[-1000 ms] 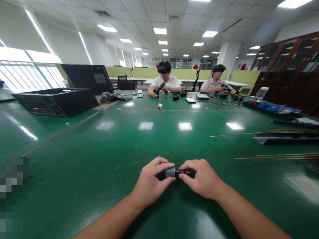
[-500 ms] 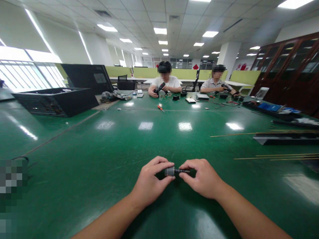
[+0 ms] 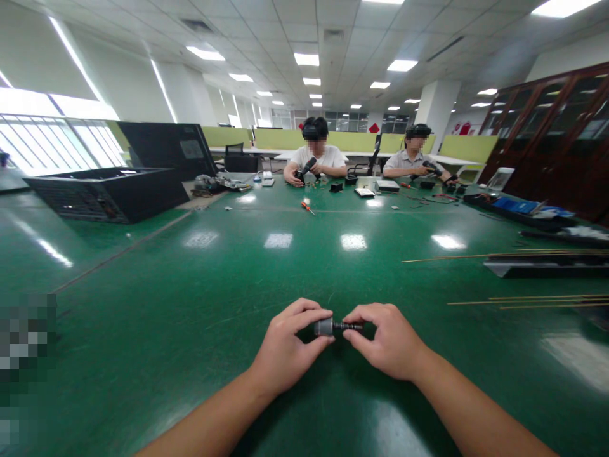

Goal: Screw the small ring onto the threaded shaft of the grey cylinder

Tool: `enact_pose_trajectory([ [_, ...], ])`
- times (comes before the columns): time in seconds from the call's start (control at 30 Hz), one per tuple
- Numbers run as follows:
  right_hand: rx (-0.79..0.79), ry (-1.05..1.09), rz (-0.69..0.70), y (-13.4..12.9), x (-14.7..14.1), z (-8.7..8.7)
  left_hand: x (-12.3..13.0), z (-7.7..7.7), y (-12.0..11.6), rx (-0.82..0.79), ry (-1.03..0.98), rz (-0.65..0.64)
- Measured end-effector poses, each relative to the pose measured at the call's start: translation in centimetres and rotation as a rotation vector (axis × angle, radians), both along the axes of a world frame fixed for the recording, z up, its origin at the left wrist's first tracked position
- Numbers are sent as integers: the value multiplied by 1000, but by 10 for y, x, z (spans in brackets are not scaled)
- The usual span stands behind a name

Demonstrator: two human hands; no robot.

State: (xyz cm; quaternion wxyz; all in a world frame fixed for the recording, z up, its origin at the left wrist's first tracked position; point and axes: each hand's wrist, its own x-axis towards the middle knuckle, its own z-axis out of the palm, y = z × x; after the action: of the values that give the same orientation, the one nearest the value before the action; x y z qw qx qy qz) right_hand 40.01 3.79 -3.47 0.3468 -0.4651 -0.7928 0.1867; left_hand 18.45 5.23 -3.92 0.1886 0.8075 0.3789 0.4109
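Low over the green table my two hands meet on a small dark cylindrical part. My left hand pinches its grey metal end between thumb and forefinger. My right hand grips the thin black end that sticks out to the right. The part lies level between the two hands, just above the table surface. Most of its length is covered by my fingers.
Two people sit working at the far side of the table. A black computer case lies at the left, with a monitor behind it. Thin brass rods and a dark tray lie at the right. A red screwdriver lies mid-table.
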Motion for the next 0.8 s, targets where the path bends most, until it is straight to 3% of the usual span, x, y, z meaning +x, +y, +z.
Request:
enact_pose_trajectory([
  [0.8,-11,22,12,-1,0,2,-3,1,1,-5,2,10],
])
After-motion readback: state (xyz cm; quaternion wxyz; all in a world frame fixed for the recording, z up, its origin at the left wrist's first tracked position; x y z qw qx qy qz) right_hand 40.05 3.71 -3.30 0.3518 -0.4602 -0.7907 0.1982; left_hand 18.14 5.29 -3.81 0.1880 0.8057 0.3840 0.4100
